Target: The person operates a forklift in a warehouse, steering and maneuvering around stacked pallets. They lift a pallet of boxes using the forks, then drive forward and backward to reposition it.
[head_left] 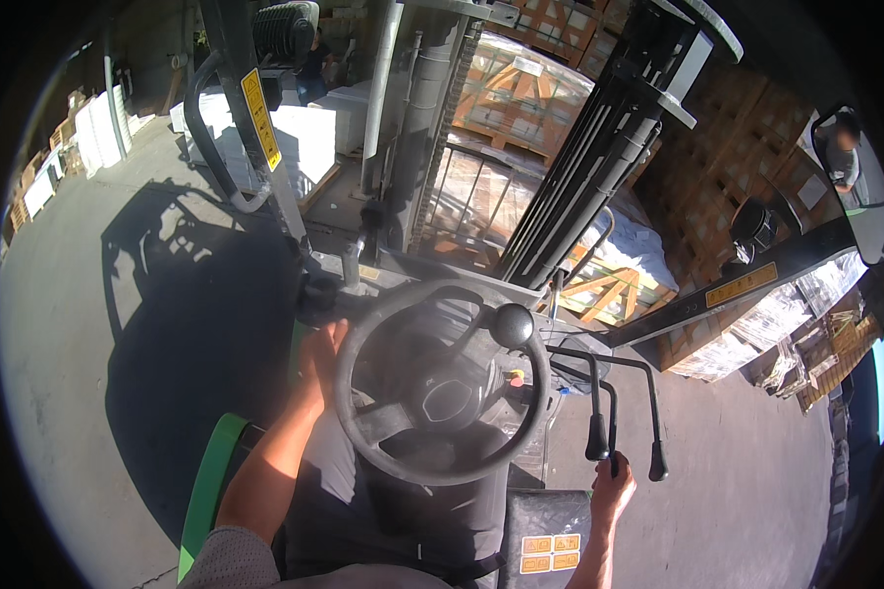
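I sit at a forklift's black steering wheel (346, 412), which has a round spinner knob (513, 325) at its upper right. My left hand (320, 361) is just outside the wheel's left rim, its fingers curled; what they close on, if anything, is hidden. To the right of the wheel, several bent black control levers (655, 417) stick out. My right hand (614, 485) is closed around the knob of the middle control lever (614, 417). Ahead rises the forklift mast (599, 157), with wrapped pallet crates (521, 93) seen between its rails.
Stacked wooden crates (722, 137) stand ahead on the right, with wrapped pallet goods (766, 319) below. White stacks (304, 137) are at the left front, a person (314, 71) behind them. A mirror (855, 167) hangs at the right. The forklift's shadow (196, 373) covers the left floor.
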Motion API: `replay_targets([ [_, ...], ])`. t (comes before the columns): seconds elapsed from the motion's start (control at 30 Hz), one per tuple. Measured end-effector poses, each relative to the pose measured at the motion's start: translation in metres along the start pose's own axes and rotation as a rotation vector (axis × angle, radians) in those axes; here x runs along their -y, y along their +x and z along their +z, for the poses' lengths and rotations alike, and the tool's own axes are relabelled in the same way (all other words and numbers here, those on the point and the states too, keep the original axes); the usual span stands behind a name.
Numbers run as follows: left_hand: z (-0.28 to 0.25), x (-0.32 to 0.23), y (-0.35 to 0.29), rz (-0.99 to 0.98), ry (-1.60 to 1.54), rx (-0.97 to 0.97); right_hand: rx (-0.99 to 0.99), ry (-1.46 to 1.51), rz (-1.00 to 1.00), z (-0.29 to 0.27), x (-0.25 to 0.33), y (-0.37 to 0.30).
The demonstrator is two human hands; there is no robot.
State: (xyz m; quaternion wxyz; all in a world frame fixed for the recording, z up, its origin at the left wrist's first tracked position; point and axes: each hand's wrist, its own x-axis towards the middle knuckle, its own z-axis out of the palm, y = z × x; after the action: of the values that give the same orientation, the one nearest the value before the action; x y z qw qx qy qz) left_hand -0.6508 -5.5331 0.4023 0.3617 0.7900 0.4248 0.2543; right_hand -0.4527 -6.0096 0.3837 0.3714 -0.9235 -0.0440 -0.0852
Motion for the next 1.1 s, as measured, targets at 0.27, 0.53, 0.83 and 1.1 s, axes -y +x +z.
replay_targets([
  [0.27,-0.011,-0.006,0.005,0.122,-0.013,-0.101,-0.039,0.077,-0.181,-0.014,0.010,0.005],
  [0.53,-0.010,-0.006,0.005,0.057,-0.054,-0.044,-0.037,0.077,-0.176,-0.009,0.006,0.003],
  [0.83,-0.011,-0.008,0.007,0.072,-0.009,-0.048,-0.047,0.079,-0.167,-0.008,0.003,0.003],
  [1.1,-0.014,-0.010,0.002,0.035,-0.042,-0.017,-0.047,0.039,-0.199,-0.008,-0.004,0.003],
])
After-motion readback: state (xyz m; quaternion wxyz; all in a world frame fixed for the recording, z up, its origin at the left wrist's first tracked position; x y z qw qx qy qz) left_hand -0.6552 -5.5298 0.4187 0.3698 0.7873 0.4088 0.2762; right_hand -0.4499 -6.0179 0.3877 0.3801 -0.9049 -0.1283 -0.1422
